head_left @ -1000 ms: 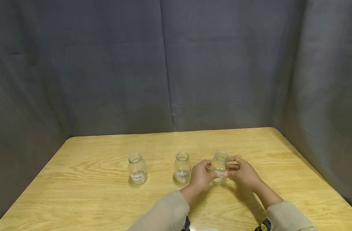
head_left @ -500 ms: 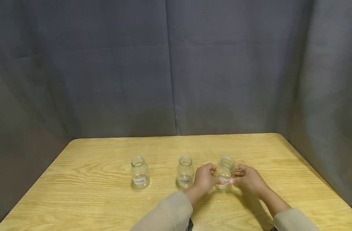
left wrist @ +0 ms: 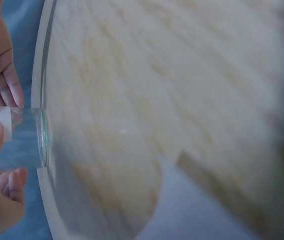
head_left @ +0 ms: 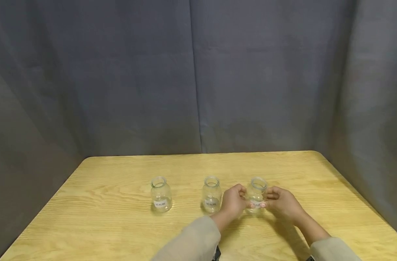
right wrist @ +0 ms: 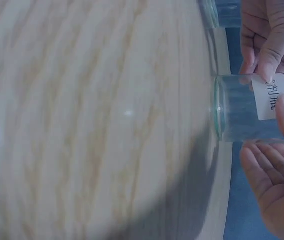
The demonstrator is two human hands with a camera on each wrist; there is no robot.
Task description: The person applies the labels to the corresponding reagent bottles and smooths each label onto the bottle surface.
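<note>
Three open clear glass jars stand upright in a row on the wooden table. Both hands are at the rightmost glass jar point(head_left: 258, 194), holding it from its two sides. The left hand point(head_left: 232, 203) has its fingers on the left side and its thumb on the white label point(right wrist: 264, 105). On the other side, the right hand point(head_left: 283, 206) holds with its fingers along the wall and its thumb also on the label. The middle jar point(head_left: 212, 194) stands just left of the left hand, apart from it. Furthest left is another jar point(head_left: 161, 195). Each jar bears a white label with dark writing.
The light wooden table point(head_left: 104, 232) has rounded far corners. Grey curtains point(head_left: 136, 79) hang behind it and along both sides. Beige sleeves point(head_left: 192, 241) cover the forearms.
The head view has shifted, so the jars and table appear lower and further right. Both hands stay on the rightmost jar, with their hold looking much the same.
</note>
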